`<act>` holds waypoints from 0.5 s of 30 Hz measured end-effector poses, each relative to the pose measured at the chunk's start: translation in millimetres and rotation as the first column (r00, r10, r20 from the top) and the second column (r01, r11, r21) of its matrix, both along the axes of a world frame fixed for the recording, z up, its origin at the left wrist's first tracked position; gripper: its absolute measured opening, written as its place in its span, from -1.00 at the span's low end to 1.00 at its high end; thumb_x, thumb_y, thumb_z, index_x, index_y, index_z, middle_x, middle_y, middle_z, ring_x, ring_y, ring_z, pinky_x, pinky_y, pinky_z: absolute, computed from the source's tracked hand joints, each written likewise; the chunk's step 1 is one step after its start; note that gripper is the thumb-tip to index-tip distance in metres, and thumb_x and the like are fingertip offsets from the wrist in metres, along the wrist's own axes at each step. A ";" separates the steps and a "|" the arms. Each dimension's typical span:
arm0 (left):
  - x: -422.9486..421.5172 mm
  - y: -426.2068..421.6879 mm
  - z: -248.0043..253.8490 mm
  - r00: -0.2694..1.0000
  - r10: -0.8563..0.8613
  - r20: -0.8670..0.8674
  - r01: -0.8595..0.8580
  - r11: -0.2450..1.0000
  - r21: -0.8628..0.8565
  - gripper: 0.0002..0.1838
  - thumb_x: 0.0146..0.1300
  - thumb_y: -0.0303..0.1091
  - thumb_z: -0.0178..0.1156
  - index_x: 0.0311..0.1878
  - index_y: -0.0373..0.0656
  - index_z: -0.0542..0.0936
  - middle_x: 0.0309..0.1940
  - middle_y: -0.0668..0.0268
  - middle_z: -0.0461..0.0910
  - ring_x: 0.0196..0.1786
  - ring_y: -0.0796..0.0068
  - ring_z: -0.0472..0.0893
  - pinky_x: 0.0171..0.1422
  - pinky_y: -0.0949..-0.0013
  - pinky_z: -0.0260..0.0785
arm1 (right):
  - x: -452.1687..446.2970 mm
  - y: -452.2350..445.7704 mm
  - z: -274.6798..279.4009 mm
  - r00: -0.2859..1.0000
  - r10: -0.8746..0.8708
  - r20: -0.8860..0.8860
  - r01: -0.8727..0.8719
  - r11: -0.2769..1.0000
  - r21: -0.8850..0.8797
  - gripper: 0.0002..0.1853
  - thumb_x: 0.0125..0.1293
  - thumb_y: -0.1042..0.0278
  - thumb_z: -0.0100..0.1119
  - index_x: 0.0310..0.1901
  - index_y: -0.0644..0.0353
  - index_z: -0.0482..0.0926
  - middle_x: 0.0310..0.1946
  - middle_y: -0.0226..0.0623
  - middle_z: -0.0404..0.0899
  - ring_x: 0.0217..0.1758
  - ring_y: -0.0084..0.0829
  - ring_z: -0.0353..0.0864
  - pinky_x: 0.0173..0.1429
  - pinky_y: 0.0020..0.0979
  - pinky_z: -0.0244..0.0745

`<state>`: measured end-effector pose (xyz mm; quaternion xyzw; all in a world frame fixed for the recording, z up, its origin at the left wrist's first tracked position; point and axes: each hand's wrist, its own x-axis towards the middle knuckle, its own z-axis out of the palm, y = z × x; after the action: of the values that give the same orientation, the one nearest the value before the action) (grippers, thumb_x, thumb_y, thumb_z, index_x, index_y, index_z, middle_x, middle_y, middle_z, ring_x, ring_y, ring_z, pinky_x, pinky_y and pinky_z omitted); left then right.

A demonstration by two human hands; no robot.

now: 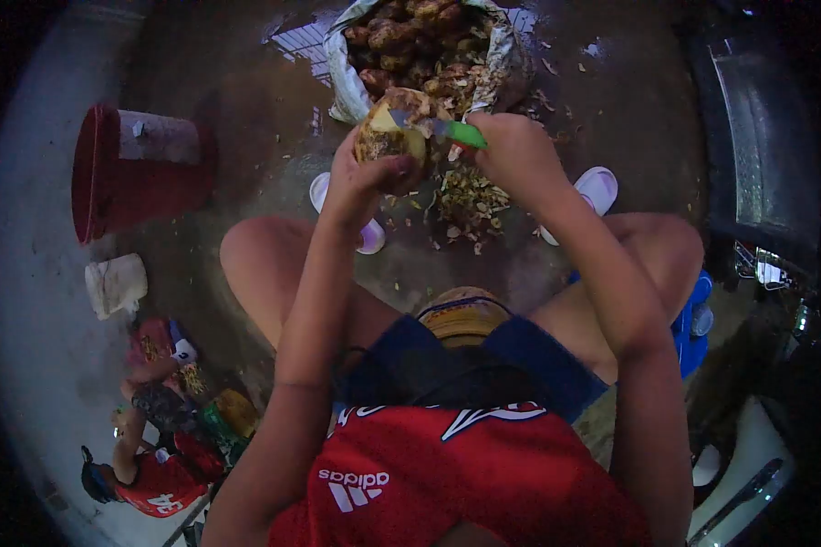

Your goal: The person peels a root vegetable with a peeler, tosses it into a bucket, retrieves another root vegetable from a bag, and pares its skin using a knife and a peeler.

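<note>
A large brown-skinned root vegetable (383, 146), partly peeled to pale yellow flesh, rests in my left hand (371, 180), whose fingers and thumb are wrapped round it from below. My right hand (515, 150) is closed on the green and red handle of a knife (466, 135). The blade lies against the top of the vegetable, where a piece of peel partly covers it. Just beyond both hands stands an open white sack (339, 73) full of similar brown roots (401, 38). Peelings (470, 205) are heaped on the ground below my hands.
At the left a dark red bucket (155, 187) lies near a small white container (117, 284). Another person (169, 474) in a red shirt sits at the lower left. A blue plastic thing (693, 342) is by my right leg. The ground (602, 100) is wet.
</note>
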<state>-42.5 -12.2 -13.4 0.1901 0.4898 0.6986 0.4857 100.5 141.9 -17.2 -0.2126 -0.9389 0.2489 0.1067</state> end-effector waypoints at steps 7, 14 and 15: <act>-10.2 -5.1 -6.2 0.993 -0.078 -0.089 0.076 0.997 -0.028 -0.26 -0.18 -0.46 0.34 0.18 -0.28 0.32 -0.05 0.23 0.53 -0.04 0.41 0.56 0.07 0.33 0.44 | 0.7 7.9 -4.6 0.999 0.013 -0.033 -0.010 0.997 0.073 -0.90 0.10 0.42 0.07 -0.34 0.18 0.54 -0.51 -0.07 0.56 -0.39 -0.04 0.59 -0.29 -0.11 0.50; -7.5 -7.1 3.6 0.993 -0.108 -0.043 0.107 0.994 -0.024 -0.19 -0.22 -0.42 0.34 0.21 -0.33 0.27 0.02 0.18 0.49 0.05 0.36 0.52 0.17 0.31 0.37 | -1.6 49.9 -31.2 0.976 -0.202 0.081 0.214 0.961 -0.173 -0.78 -0.12 0.45 0.20 -0.35 0.23 0.52 -0.42 0.02 0.55 -0.27 0.05 0.53 -0.20 -0.11 0.42; -10.3 -7.3 2.5 0.993 -0.109 -0.047 0.106 0.993 -0.051 -0.19 -0.22 -0.42 0.33 0.22 -0.33 0.26 0.03 0.18 0.48 0.06 0.35 0.51 0.18 0.30 0.36 | -3.0 47.5 -29.4 0.982 -0.176 0.064 0.185 0.966 -0.182 -0.77 -0.12 0.45 0.20 -0.34 0.23 0.52 -0.42 0.02 0.55 -0.27 0.04 0.53 -0.20 -0.13 0.42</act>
<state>-52.8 -19.5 -11.0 0.2215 0.5075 0.6545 0.5148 97.5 189.4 -46.6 -0.3120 -0.8903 0.3202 0.0863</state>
